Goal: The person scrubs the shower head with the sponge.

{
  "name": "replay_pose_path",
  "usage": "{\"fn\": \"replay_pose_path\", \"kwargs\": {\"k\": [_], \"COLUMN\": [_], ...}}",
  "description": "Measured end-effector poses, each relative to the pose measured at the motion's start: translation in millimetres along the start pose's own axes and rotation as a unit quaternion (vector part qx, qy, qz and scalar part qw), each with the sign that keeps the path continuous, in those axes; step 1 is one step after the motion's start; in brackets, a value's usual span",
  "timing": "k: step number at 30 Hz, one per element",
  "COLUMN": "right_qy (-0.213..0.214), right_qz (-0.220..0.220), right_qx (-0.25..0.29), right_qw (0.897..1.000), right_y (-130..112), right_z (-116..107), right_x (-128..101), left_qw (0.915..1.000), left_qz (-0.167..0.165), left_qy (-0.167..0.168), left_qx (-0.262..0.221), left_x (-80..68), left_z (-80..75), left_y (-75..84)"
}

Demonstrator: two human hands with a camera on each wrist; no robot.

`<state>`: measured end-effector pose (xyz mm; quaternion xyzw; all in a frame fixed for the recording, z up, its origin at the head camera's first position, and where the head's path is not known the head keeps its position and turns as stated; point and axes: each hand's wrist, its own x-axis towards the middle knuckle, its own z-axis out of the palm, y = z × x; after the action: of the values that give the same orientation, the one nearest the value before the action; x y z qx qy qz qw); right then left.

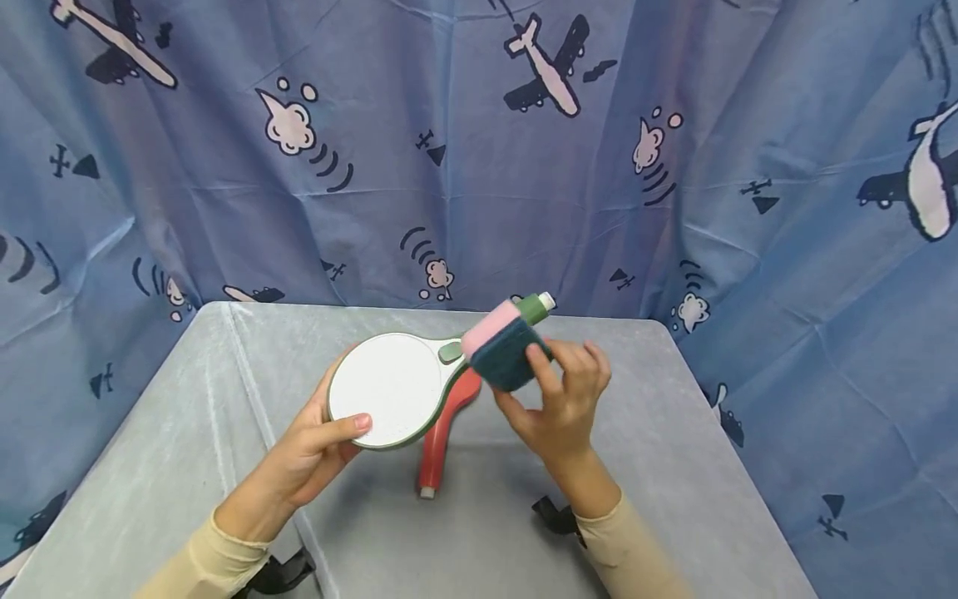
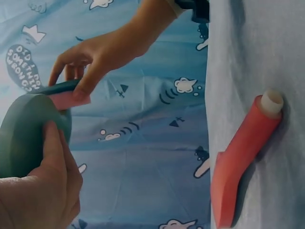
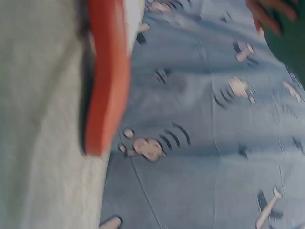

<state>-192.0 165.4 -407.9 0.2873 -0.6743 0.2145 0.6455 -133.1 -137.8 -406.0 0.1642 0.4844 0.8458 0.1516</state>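
Observation:
My left hand (image 1: 310,445) grips a round paddle-like thing (image 1: 389,387), its thumb lying on the white face near the lower edge. It has a green rim, a green oval on its neck and a green handle with a white end. My right hand (image 1: 565,395) pinches a pink and dark blue-green sponge (image 1: 507,353), which overlaps the neck and handle in the head view. In the left wrist view the paddle's green back (image 2: 28,129) shows, with the sponge's pink layer (image 2: 71,99) at its edge. Below lies a red handled thing (image 1: 441,441), partly hidden by the paddle.
The red thing (image 2: 243,157) rests on a table with a light grey cloth (image 1: 659,466). Behind and at the sides hangs a blue curtain (image 1: 479,183) printed with planes and clouds. Dark straps (image 1: 554,516) sit at my wrists.

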Motion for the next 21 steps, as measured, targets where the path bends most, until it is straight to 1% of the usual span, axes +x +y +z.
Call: {"fn": "replay_pose_path", "kwargs": {"k": [2,4,5,9,10,12,16,21], "right_qy": [0.01,0.009,0.003,-0.037,-0.047,-0.063,-0.072,-0.081], "right_qz": [0.04,0.054,0.049,-0.001,-0.008,-0.008,0.026,0.063], "right_qx": [-0.006,-0.005,0.0,0.031,0.042,0.061,0.086,0.109], "right_qw": [0.999,0.998,0.999,0.999,0.998,0.996,0.993,0.989], "right_y": [6.6,8.5,7.9,-5.4,-9.6,-17.4,-27.6,-33.3], "right_z": [-3.2,-4.1,-3.5,2.9,4.6,7.1,8.8,7.1], "right_x": [3.9,5.5,5.3,-0.1,-1.7,-4.7,-8.0,-9.2], "left_qw": [1.0,0.9998,0.9996,0.9986,0.9982,0.9977,0.9954,0.992], "left_qz": [0.007,0.014,0.018,0.03,0.033,0.036,0.049,0.072], "left_qy": [-0.006,-0.013,-0.018,-0.036,-0.04,-0.044,-0.062,-0.093], "left_qx": [-0.001,-0.006,-0.01,-0.025,-0.029,-0.038,-0.054,-0.046], "left_x": [0.8,1.7,2.1,3.9,4.5,4.9,4.1,1.6], "left_z": [0.1,0.1,0.0,-0.6,-0.9,-1.2,-3.0,-5.2], "left_y": [1.3,2.0,1.9,-0.9,-2.1,-4.8,-10.8,-17.6]}}
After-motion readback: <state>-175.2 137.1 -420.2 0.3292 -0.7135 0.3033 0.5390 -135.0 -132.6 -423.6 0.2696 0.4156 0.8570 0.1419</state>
